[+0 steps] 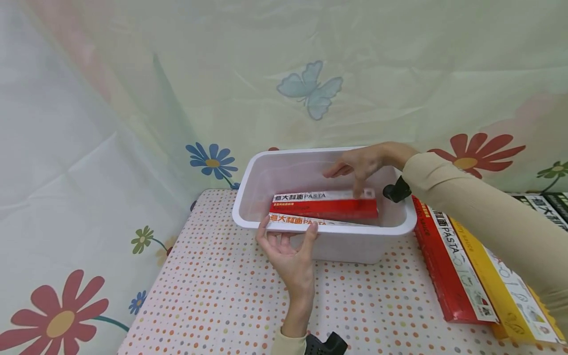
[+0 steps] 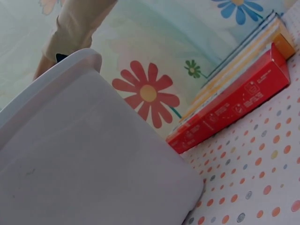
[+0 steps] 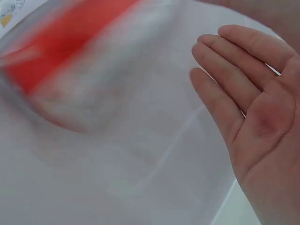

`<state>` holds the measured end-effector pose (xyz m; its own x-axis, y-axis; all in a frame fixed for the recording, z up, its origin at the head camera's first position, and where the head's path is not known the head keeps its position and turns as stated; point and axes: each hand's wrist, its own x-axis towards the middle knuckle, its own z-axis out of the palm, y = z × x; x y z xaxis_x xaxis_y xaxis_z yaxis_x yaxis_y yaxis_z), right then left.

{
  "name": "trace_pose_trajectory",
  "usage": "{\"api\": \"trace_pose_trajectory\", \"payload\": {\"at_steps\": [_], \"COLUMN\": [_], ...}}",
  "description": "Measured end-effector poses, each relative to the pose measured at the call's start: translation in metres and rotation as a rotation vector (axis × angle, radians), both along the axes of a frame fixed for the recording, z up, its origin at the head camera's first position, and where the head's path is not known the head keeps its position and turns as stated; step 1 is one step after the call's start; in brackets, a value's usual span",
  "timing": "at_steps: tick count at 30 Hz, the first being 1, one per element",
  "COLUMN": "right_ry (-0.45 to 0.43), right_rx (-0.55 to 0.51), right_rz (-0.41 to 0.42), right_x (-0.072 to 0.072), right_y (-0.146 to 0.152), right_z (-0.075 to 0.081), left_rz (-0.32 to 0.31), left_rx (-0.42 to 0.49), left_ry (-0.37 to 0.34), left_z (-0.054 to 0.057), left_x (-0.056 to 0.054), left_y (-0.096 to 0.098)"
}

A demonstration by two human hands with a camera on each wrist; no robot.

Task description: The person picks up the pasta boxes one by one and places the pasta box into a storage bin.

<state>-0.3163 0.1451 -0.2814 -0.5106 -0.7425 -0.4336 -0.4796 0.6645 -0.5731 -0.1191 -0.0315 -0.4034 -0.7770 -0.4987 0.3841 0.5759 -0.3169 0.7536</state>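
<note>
Left hand grips the near rim of a smooth, round-cornered white plastic tub at seven o'clock; right hand, over its interior at two o'clock, is released, fingers straight; inside, towards six o'clock, lies a slim oblong red-and-white box, an orange-lettered box nearer the rim; outside, at four o'clock, sit glossy red and yellow boxes on dotted cloth.

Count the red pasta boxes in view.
2: one red box inside the white bin, another red box on the spotted table, beside the bin's right end. More could be hidden behind the right sleeve.
</note>
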Motion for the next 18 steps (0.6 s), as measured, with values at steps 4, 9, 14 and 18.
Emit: {"api": "trace_pose_trajectory", "payload": {"at_steps": [4, 9, 14, 18], "right_ry": [-0.003, 0.018, 0.012, 0.012], "right_rx": [-0.025, -0.049, -0.055, -0.076], "right_rz": [-0.012, -0.015, -0.010, -0.006], "right_x": [0.001, 0.004, 0.011, 0.019], "right_y": [0.000, -0.001, -0.006, -0.010], "right_z": [0.001, 0.002, 0.003, 0.005], "left_rz": [-0.006, -0.008, -0.022, -0.027], "left_rx": [0.008, 0.015, 0.029, 0.033], "left_ry": [-0.008, -0.008, -0.015, -0.016], "left_z": [-0.001, -0.002, -0.003, -0.003], "left_x": [0.001, -0.001, -0.001, -0.002], "left_y": [0.000, -0.001, -0.002, -0.004]}}
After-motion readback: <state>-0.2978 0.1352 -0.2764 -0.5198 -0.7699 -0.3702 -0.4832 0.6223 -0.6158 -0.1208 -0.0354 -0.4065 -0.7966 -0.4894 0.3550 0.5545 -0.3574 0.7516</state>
